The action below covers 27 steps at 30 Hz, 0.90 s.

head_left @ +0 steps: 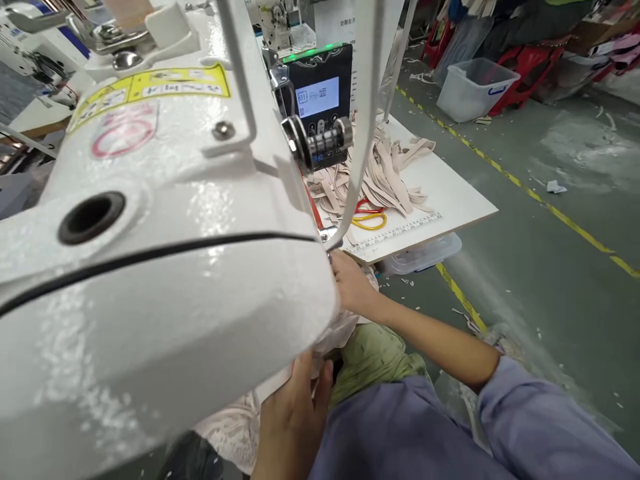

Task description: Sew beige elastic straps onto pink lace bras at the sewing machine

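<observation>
A large white sewing machine point(165, 320) fills the left side and hides its needle area. My right hand point(355, 287) is at the far end of the machine head, fingers curled in on pale lace fabric point(370, 275); its fingertips are partly hidden. Lower down, my left hand point(293, 427) lies against the pale fabric, fingers stretched forward under the head and thumb apart. More of the lace point(235, 430) hangs left of that wrist. A pale strip point(367, 100) runs down from above to the machine beside my right hand.
Beyond the machine, a white table point(455, 193) carries a heap of beige strips point(385, 173), yellow-and-red-handled scissors point(371, 220) and a printed ruler scale. A control panel point(323, 93) is lit. A clear plastic bin point(475, 87) stands on the floor past yellow tape.
</observation>
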Tool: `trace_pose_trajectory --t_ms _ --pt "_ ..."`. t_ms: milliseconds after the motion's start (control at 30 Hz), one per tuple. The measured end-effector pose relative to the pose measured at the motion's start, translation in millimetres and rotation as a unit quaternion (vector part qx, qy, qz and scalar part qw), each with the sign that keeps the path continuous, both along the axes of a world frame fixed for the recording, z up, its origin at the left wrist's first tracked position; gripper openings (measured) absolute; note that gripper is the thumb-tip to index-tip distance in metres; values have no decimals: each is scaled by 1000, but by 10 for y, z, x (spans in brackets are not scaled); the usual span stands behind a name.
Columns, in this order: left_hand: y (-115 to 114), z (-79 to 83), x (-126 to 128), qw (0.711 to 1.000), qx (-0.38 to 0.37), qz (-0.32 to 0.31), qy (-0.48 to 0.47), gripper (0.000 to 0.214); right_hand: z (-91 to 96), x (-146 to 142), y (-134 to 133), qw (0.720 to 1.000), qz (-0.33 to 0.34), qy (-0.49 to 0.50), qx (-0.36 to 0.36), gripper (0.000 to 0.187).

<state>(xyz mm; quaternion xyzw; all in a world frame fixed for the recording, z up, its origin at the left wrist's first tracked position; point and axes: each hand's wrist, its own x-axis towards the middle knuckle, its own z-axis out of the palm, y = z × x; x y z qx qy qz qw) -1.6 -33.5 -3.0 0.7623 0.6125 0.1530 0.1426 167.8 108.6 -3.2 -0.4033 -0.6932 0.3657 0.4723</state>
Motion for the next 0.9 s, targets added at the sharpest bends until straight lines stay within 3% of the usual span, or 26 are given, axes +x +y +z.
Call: trace_pose_trajectory --t_ms 133,300,733,900 --pt "-3 91 39 999 -5 29 30 56 -44 33 -74 998 -31 55 -14 9" --pt "-1 112 76 999 0 21 28 53 -123 93 -169 994 -38 88 -43 9" --pt "22 83 170 1000 11 19 23 54 -200 219 -539 983 21 127 -134 14" --pt "-28 47 234 998 -12 60 5 57 -194 208 -594 974 31 168 -146 16"
